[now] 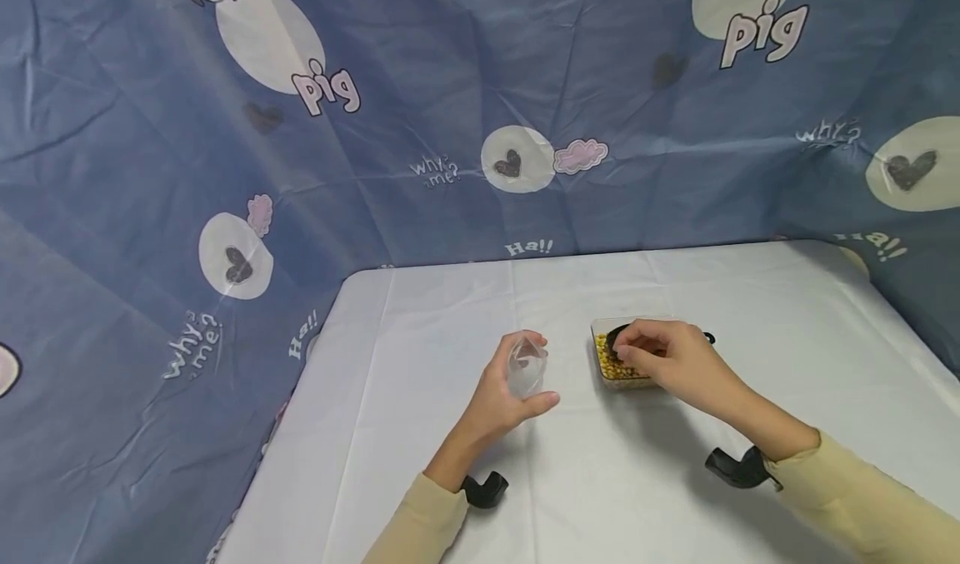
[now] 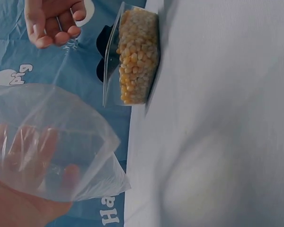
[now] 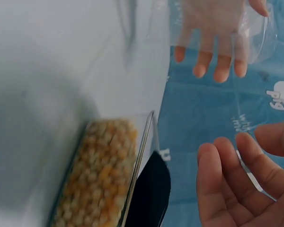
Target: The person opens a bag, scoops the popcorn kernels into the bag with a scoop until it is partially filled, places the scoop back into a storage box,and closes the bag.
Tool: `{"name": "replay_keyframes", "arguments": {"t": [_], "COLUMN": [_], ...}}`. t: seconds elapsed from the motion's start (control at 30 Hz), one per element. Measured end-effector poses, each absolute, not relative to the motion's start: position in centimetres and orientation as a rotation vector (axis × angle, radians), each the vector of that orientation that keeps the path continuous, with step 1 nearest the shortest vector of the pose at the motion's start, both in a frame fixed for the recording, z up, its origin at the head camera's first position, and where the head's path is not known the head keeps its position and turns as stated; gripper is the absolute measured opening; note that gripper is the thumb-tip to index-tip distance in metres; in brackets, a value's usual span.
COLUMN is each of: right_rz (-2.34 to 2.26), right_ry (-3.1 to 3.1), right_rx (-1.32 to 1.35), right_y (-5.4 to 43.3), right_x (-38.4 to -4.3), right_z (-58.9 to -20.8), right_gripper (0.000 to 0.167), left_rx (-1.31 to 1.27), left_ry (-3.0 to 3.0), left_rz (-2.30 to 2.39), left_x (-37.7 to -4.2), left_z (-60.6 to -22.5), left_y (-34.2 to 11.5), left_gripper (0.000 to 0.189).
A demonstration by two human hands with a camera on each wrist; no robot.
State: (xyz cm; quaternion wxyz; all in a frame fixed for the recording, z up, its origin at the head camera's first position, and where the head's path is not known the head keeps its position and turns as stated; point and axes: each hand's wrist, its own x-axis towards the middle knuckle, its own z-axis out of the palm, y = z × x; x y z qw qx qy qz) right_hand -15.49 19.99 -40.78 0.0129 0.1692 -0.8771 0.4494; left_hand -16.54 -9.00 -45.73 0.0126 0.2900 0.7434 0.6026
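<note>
My left hand [image 1: 495,401] holds a clear plastic bag [image 1: 527,370] over the middle of the table, its thumb in front and its fingers round the far side. Through the thin film, those fingers show in the left wrist view, where the bag [image 2: 61,137] bulges wide. To the right stands a clear rectangular container [image 1: 633,384] of yellow corn kernels [image 1: 609,366]. Over it hovers my right hand [image 1: 678,364], fingers loosely bent with nothing between them. Beneath that hand lies a black scoop [image 3: 151,189], partly hidden, close by the container's rim.
A white cloth covers the table [image 1: 420,339]. Behind and to the left hangs a blue printed curtain [image 1: 420,114]. Black wrist mounts [image 1: 486,491] stick out at both sleeves.
</note>
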Motion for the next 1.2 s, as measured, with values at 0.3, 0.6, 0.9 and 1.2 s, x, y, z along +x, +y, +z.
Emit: {"name": "replay_keyframes", "arguments": {"t": [0.3, 0.6, 0.9, 1.2], "right_rz": [1.022, 0.758, 0.607, 0.496], "right_ry": [-2.703, -2.597, -2.605, -2.561], "right_rx": [0.524, 0.582, 0.586, 0.603], "right_y": [21.7, 23.2, 24.9, 26.2], "right_x": [-15.7, -15.6, -15.7, -16.3], "right_z": [-41.2, -42.8, -44.2, -45.2], "right_gripper": [0.012, 0.018, 0.027, 0.039], "left_rx": [0.859, 0.754, 0.662, 0.565], "left_ry": [2.426, 2.512, 2.54, 2.53], "left_rz": [1.804, 1.719, 1.72, 1.739], "left_x": [-17.2, -17.8, -17.8, -18.2], "left_z": [-45.1, -45.0, -45.0, -45.2], "left_y": [-10.5, -12.3, -12.9, -13.2], "left_gripper": [0.077, 0.081, 0.081, 0.085]}}
